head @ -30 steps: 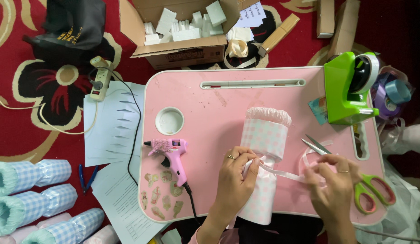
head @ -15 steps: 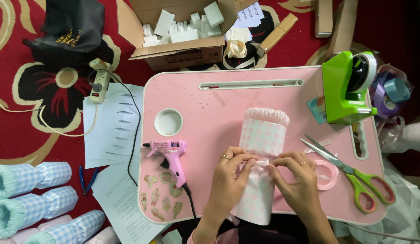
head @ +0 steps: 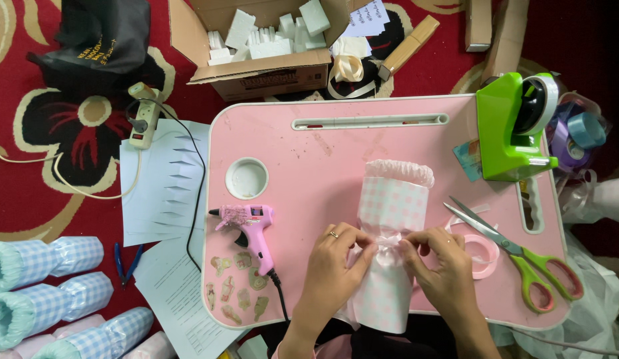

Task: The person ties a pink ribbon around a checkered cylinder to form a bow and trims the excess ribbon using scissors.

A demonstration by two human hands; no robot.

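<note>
As both our hands close on it near the front edge of the pink desk point(head: 309, 153), a pink gingham wrapped roll point(head: 388, 233) lies with its long axis running from front edge to back edge, its ruffled frilly end pointing towards the back and its plain end overhanging the front. Our left hand point(head: 336, 262), a ring on one finger, and our right hand point(head: 439, 266) meet at the roll's middle, fingertips of each pinching the pale pink ribbon point(head: 389, 244) gathered there into a small bow.

We judge the roll light and soft, its paper skin easily creased, so it is best held by the cinched waist where the ribbon bites; the ribbon itself looks thin and slippery.

Just right of the right hand sit a spool of pink ribbon point(head: 485, 256) and green-handled scissors point(head: 522, 259), blades pointing towards the back left. A pink glue gun point(head: 249, 226) lies near the front left corner, a green tape dispenser point(head: 512, 126) at the back right corner. Off the desk to the left, finished blue gingham rolls point(head: 50, 279) lie on the red carpet point(head: 30, 199).
</note>
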